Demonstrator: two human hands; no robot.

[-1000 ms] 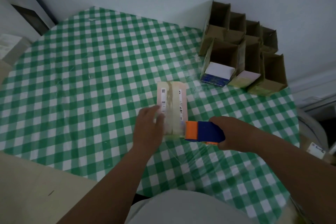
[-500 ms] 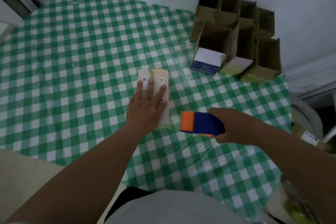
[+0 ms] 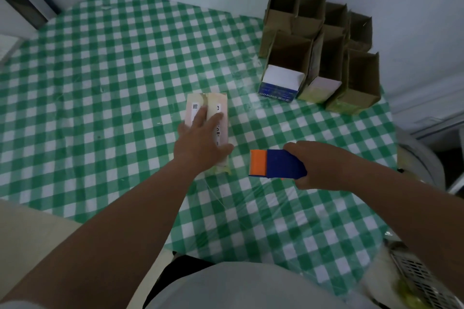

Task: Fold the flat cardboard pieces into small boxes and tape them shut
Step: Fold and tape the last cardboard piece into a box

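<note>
A flat left hand (image 3: 200,144) presses the box (image 3: 216,103) lying beneath it. Just beside, the right hand (image 3: 319,165) grips a tape dispenser (image 3: 276,164), hiding its handle.

You are looking at a dim, cool-toned view with soft, even light and no hard shadows. A pale sheen of glare lies on the green-and-white checked plastic tablecloth (image 3: 105,88), strongest just beside the cluster of open brown cardboard boxes (image 3: 324,47). The wide lens bends the table edge and stretches your forearms near the bottom. The lower right corner smears into blur around a grey grilled object (image 3: 424,281). The orange-and-blue tape dispenser (image 3: 276,163) reads crisp; print on the pale taped cardboard box (image 3: 216,105) is too soft to read.
</note>
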